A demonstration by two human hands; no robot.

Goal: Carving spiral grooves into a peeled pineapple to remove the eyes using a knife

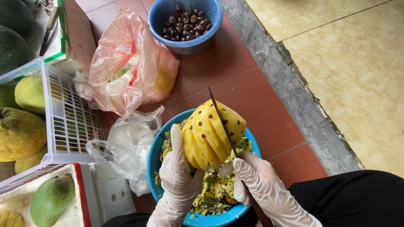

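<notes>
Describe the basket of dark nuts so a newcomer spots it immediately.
Start from the red tiled floor and look to the top, beyond the pink plastic bag. The small blue perforated basket sits there. Unlike the blue bowl of pineapple peelings, it holds dark brown nuts.

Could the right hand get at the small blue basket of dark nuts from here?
Probably not right away: the right hand is gripping the knife, whose blade is against the peeled pineapple. The blue basket sits beyond the pineapple; the red tile between looks unobstructed.
</notes>
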